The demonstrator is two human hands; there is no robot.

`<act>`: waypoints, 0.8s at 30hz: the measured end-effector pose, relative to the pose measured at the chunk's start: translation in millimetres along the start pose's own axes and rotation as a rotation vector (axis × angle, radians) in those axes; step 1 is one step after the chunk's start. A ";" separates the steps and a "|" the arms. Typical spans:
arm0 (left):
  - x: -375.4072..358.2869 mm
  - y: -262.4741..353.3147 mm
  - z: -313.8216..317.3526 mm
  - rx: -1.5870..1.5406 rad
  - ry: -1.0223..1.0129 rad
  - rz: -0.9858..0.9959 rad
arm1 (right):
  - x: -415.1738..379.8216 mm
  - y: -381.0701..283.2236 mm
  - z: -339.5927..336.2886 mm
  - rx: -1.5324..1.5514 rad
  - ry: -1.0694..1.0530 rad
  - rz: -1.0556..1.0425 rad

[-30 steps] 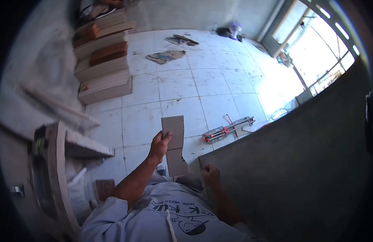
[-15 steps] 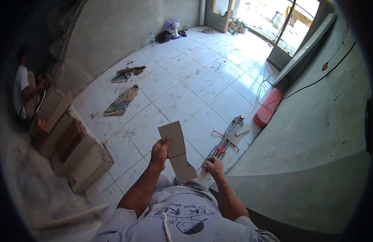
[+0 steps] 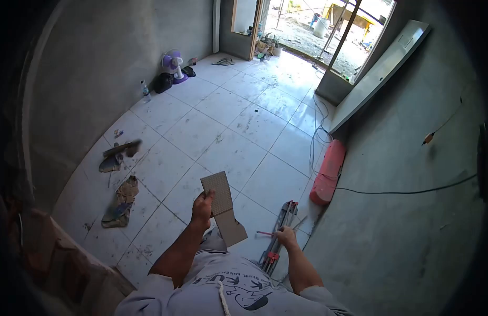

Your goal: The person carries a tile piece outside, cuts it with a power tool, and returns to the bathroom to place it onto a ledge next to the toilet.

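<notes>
My left hand (image 3: 203, 208) is closed on a tan tile offcut (image 3: 223, 203), held up in front of my body. The offcut's wide upper part has a fine grid texture; its lower part is plainer, with a broken notch at the right edge. My right hand (image 3: 286, 236) is closed at the rails of a manual tile cutter (image 3: 291, 209) on the floor. A red carriage part sits on the cutter just below my hand, and a thin red arm sticks out to its left. Another cut tile piece (image 3: 302, 222) lies at its right side, partly hidden by my hand.
A red case (image 3: 328, 171) and loose cable (image 3: 319, 124) lie along the right wall. Dirty sacking (image 3: 120, 203) and scraps (image 3: 122, 150) lie on the tiled floor (image 3: 223, 142) at left. A purple fan (image 3: 174, 63), black bag (image 3: 163, 82) and bottle (image 3: 145, 91) stand by the left wall.
My view has tilted up and turned left. My right hand has moved from the cutter's near end to farther along its rails. My left hand still holds the tile offcut.
</notes>
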State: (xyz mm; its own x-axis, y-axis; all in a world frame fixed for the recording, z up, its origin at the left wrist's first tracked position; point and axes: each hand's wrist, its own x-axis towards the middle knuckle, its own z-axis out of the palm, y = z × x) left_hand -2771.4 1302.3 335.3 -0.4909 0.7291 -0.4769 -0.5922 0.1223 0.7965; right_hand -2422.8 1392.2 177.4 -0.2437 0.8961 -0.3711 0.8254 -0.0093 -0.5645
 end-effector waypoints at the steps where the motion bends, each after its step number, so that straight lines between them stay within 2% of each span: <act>1: 38.3 16.3 15.7 0.026 -0.052 0.023 | 10.3 19.6 -2.8 -0.028 -0.096 0.169; 3: 95.1 59.6 66.3 0.074 -0.124 0.007 | 11.2 62.0 -12.1 0.043 -0.113 0.309; 4: 129.2 71.1 89.5 0.048 -0.155 0.031 | 13.9 73.6 -19.3 0.038 -0.165 0.443; 6: 200.9 90.2 135.3 0.085 -0.204 0.028 | 16.1 126.7 -11.7 -0.284 -0.344 0.259; 7: 234.8 94.4 156.6 0.092 -0.217 0.025 | 21.1 145.3 -5.2 -0.058 -0.394 0.547; 9: 297.9 97.9 197.2 0.142 -0.235 -0.007 | 37.0 191.1 19.5 -0.958 -0.719 -0.024; 11: 362.2 103.1 238.8 0.182 -0.241 -0.023 | 82.1 142.6 -11.1 -0.547 -0.770 0.334; 12: 391.3 101.5 255.8 0.263 -0.193 -0.076 | 131.0 132.7 -27.5 -0.544 -0.773 0.331; 15: 480.4 117.1 319.5 0.334 -0.159 -0.125 | 306.9 101.5 -63.4 -0.427 -0.620 0.330; 16: 509.8 129.2 341.2 0.410 -0.181 -0.081 | 354.6 92.3 -71.9 -0.383 -0.578 0.338; 18: 547.5 178.9 405.0 0.511 -0.173 -0.023 | 493.1 65.1 -133.8 -0.301 -0.297 0.279; 19: 580.5 186.6 425.5 0.502 -0.169 -0.031 | 556.4 -4.9 -194.0 0.326 -0.096 0.588; 21: 657.8 202.4 465.0 0.275 -0.316 0.079 | 673.0 -86.6 -282.6 0.313 0.144 0.392; 23: 728.2 214.0 512.5 0.234 -0.330 0.088 | 769.7 -151.9 -355.3 0.396 0.259 0.216; 24: 767.5 213.6 534.9 0.205 -0.332 0.050 | 814.4 -169.4 -380.6 0.399 0.267 0.215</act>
State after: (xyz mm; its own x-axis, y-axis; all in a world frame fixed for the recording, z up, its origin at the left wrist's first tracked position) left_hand -2932.8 2248.1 338.2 -0.2626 0.9117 -0.3160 -0.4163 0.1884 0.8895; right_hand -2567.3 2292.4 251.4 0.0913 0.9367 -0.3380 0.5718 -0.3272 -0.7523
